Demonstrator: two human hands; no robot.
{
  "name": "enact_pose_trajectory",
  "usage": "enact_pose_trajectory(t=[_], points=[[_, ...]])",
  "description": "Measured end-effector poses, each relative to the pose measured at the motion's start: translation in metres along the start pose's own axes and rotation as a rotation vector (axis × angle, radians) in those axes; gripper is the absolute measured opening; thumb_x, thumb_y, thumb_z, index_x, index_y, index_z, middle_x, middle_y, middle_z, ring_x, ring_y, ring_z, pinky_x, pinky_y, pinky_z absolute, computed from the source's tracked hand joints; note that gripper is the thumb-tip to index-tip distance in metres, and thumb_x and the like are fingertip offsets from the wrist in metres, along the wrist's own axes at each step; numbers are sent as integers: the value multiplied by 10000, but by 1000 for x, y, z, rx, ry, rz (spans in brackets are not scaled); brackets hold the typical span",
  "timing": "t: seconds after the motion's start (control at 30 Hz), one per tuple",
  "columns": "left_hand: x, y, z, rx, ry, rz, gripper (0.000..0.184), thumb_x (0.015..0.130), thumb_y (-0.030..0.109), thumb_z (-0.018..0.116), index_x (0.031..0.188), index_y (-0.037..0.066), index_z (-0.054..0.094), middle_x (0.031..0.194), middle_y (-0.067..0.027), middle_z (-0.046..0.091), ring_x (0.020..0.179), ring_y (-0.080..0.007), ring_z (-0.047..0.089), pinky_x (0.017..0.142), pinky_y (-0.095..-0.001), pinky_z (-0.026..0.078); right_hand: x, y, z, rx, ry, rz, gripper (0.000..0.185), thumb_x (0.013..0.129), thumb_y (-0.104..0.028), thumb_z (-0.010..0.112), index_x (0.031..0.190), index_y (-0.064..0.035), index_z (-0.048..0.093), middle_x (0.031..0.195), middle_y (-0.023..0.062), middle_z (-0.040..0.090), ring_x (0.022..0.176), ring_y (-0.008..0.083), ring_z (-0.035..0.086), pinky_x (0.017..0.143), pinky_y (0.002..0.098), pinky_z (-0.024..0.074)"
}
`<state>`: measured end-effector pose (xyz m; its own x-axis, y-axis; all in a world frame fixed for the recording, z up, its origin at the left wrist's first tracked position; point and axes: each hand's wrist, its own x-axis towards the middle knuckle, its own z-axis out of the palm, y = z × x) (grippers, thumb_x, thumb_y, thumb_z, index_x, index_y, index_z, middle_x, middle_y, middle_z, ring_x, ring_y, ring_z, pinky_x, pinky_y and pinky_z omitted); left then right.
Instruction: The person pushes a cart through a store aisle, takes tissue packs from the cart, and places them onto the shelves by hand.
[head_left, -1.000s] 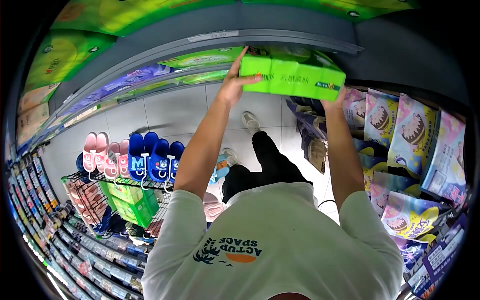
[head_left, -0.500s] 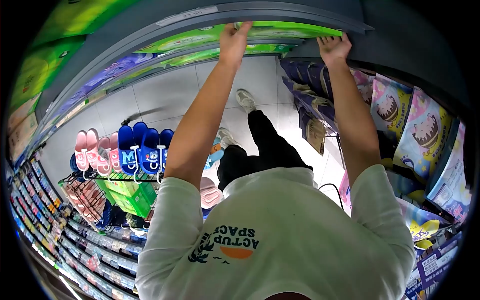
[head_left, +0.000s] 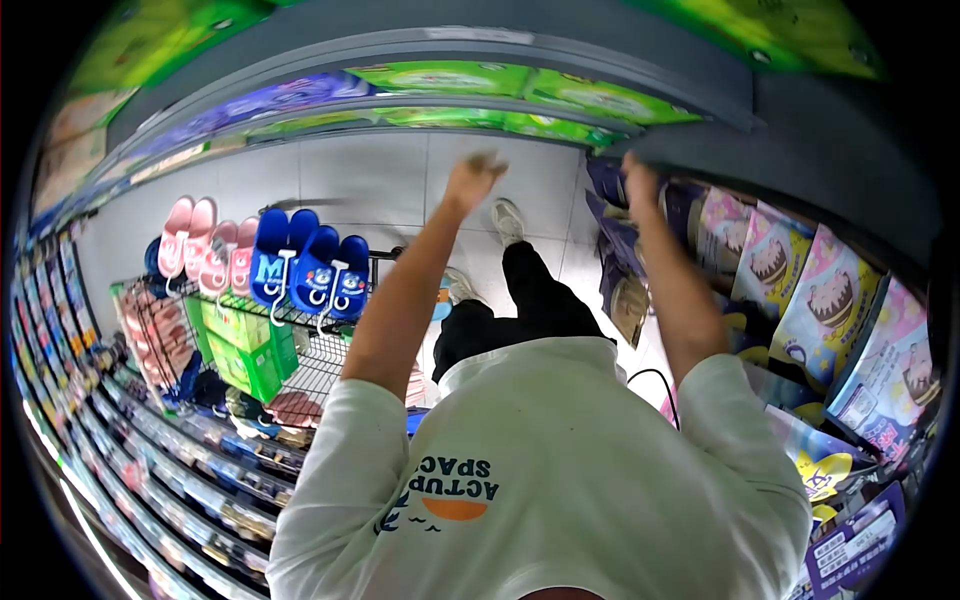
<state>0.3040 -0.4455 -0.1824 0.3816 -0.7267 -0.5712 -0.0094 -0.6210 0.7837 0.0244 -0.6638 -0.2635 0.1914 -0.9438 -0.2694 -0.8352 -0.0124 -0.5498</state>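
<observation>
My left hand (head_left: 476,180) is in mid-air in front of the shelf, blurred, with its fingers partly spread and nothing visible in them. My right hand (head_left: 641,186) hangs apart from the shelf's right end, too smeared by motion to show its fingers clearly. Beyond both hands, green packs (head_left: 445,77) lie on a grey shelf (head_left: 600,75). Below them, a second row of green packs (head_left: 440,117) shows on a lower level. Purple packs (head_left: 290,97) lie farther left on the upper level.
At left, a wire rack (head_left: 325,350) bears blue slippers (head_left: 270,265), pink slippers (head_left: 172,238) and a green box (head_left: 240,345). Pink and yellow bags (head_left: 830,300) hang at right, near dark purple bags (head_left: 612,225). My shoes stand on the tiled floor (head_left: 380,165).
Both hands have come away from the green pack at the shelf edge and moved back toward my body. The view has tilted, showing more of the shelf.
</observation>
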Motion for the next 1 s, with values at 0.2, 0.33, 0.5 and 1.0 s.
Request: enact_pose_trajectory(t=[0.2,0.33,0.5,1.0], points=[[-210,-160,-9,361,44,-473,453,783,406,670,1053,42,674,1025,-205,674,989,-349,639,887,-413,486,-202,-30,42,-299,-770,-185,373,849,-373,539,869,-39,704,919,219,664,860,376,648,783,454,495],[-348,-206,1,100,267,-646,446,772,381,669,1085,64,686,1021,-214,677,1000,-338,643,908,-384,482,-257,-76,50,-342,-1223,-509,330,813,-351,648,911,-42,706,920,211,669,876,337,657,782,414,509],[-455,-294,38,-390,829,-786,384,790,355,667,1019,50,706,973,-198,690,974,-328,654,886,-370,487,-211,-125,91,-412,-1308,-693,263,828,-282,651,913,-40,709,762,100,692,679,187,646,662,334,511],[-515,-245,20,106,1336,-600,644,724,266,719,1288,46,497,1394,-224,409,1259,-371,435,1024,-433,390,-283,-285,208,-421,-1172,-620,334,911,-362,565,963,-35,606,695,88,629,555,193,603,496,348,443]])
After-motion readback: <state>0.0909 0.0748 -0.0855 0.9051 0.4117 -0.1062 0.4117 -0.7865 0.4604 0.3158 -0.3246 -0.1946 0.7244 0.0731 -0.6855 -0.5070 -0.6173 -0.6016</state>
